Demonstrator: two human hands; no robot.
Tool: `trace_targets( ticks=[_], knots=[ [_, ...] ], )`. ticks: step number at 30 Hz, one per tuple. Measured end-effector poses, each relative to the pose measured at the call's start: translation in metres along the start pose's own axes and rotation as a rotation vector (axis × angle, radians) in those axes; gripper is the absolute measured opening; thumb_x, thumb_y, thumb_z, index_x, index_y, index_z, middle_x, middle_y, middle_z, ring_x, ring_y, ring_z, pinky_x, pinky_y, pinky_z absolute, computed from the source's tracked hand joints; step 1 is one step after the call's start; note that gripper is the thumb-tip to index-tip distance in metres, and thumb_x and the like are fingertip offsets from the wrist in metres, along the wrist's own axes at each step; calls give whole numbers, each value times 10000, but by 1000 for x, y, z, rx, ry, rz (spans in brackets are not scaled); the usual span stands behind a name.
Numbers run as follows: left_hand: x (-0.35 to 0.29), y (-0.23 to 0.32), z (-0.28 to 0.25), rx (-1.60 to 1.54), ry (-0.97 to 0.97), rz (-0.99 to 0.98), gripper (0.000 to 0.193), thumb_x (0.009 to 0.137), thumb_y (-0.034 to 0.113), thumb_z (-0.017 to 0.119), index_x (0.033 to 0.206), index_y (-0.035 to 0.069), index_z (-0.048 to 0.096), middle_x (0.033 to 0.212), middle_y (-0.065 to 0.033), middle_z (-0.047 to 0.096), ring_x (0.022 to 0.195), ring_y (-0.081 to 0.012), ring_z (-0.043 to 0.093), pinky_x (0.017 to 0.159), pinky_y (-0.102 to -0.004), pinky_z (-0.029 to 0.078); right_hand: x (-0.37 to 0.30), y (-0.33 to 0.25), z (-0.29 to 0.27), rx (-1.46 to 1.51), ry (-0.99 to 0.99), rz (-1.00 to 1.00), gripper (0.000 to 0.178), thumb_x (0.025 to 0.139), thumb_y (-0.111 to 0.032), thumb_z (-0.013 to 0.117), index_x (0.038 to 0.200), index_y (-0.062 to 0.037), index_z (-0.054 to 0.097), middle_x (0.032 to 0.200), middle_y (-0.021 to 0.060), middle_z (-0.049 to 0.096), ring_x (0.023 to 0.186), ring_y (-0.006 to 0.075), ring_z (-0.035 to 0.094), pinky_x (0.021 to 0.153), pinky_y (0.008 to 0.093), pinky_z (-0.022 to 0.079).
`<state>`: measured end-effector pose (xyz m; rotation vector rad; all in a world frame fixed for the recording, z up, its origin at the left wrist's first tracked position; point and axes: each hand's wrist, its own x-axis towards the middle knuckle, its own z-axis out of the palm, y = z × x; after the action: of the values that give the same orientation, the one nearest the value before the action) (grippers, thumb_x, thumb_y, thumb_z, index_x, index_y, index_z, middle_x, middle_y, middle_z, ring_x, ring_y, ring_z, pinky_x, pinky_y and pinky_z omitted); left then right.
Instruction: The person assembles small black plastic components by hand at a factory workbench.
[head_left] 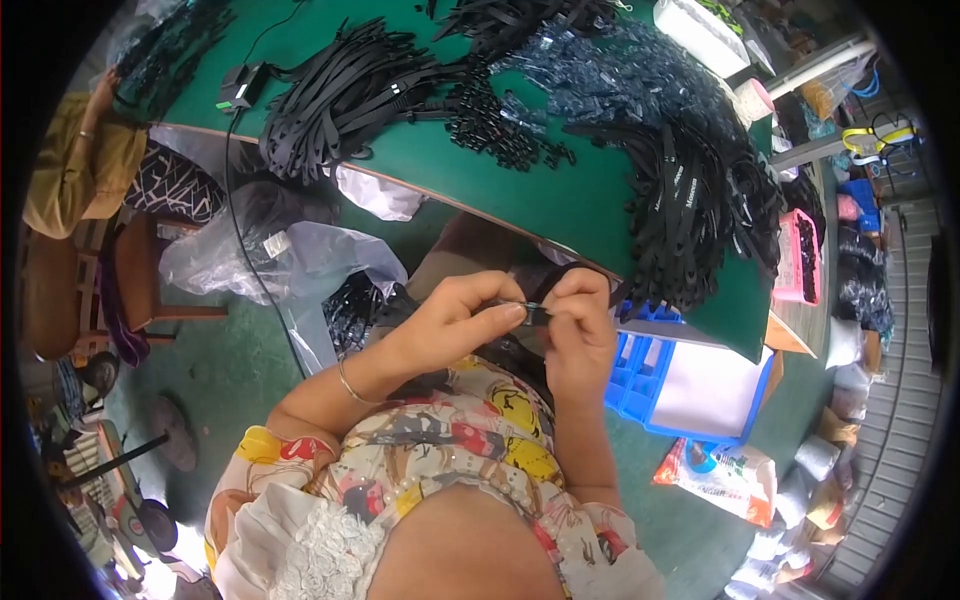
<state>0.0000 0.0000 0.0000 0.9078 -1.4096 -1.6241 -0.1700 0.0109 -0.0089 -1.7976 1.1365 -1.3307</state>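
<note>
So left hand (450,325) and right hand (580,335) pinch one tiny dark piece (535,307), one black corded box (240,87) on the green bench (575,205).

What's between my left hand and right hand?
Between your left hand and right hand is a small dark piece pinched by both, too small to identify; the head view shows it.

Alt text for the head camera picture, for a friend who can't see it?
A person's left hand and right hand hold a small dark piece in front of a green table heaped with black straps. A blue tray sits lower right.
</note>
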Motion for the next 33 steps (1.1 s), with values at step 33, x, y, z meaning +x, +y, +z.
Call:
trace_targets(
  ticks=[33],
  knots=[
    [15,-16,23,-504,-169,-355,101,842,100,565,830,21,503,805,-59,575,731,-125,563,653,-245,455,-36,30,-22,399,-19,147,233,743,-46,670,934,17,552,889,107,532,771,201,555,694,279,457]
  ],
)
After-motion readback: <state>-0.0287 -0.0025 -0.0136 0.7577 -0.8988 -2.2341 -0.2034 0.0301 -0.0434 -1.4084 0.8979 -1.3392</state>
